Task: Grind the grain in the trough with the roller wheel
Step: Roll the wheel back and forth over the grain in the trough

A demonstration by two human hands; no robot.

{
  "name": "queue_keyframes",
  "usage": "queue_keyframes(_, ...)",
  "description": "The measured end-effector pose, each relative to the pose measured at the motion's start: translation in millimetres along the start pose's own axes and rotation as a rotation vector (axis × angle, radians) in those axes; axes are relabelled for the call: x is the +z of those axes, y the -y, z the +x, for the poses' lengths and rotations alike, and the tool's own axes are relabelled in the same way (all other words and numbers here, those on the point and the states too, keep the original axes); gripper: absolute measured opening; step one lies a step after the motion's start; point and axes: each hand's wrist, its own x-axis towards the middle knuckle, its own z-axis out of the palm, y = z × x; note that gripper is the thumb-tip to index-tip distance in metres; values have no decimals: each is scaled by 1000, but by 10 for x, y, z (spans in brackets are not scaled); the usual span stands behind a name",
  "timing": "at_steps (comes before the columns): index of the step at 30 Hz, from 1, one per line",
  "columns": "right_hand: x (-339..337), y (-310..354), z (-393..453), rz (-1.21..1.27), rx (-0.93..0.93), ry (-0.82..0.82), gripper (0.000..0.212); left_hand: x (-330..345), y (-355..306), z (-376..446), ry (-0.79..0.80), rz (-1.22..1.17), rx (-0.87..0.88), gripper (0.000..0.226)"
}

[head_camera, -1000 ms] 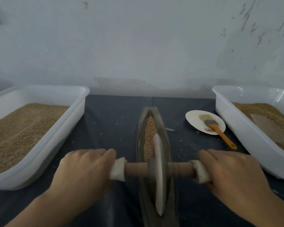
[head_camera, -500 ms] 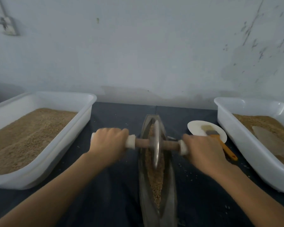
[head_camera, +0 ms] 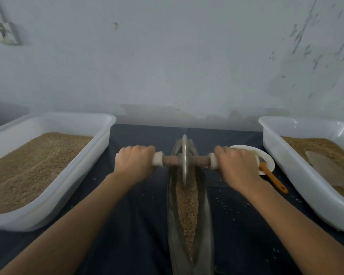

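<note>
Where wheel point(head_camera: 184, 159) stands: grain-filled trough point(head_camera: 207, 205).

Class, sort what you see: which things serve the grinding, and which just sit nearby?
In use:
trough
grain
roller wheel
left hand
right hand

Lying about:
left tub
right tub
white plate
orange-handled brush

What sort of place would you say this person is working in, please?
Probably a small grain-processing workbench: two white tubs of grain flank a boat-shaped grinding trough with a roller wheel on a dark cloth-covered table against a bare plastered wall.
</note>
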Motion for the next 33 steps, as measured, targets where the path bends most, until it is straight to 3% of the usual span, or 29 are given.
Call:
queue_keyframes(3,-4,13,123,13,-3,16,37,64,11,71,-7,-30,-16,23)
queue_keyframes(6,-125,14,-200,101,19,133,31,-105,-18,-246,14,-19,33,24)
queue_keyframes(8,-272,23,-578,144,-16,170,39,-325,-42,-581,-13,-12,140,35)
queue_keyframes(10,-433,37,-916,236,-49,91,53,-549,-67,-910,-111,-65,245,47)
queue_keyframes(13,-539,40,-1096,261,-79,91,63,-656,-69,-1140,-166,-77,286,43)
queue_keyframes(18,-168,2,-628,166,31,186,45,-365,-102,-610,-97,39,217,42)
queue_keyframes(22,70,-28,-2,22,32,29,40,18,-46,7,-84,26,-1,27)
queue_keyframes(25,75,-25,157,-23,33,15,37,130,-17,65,-69,-26,-36,25)
queue_keyframes(33,-506,138,-1022,162,-90,-108,52,-426,-73,-1044,-200,-155,210,47)
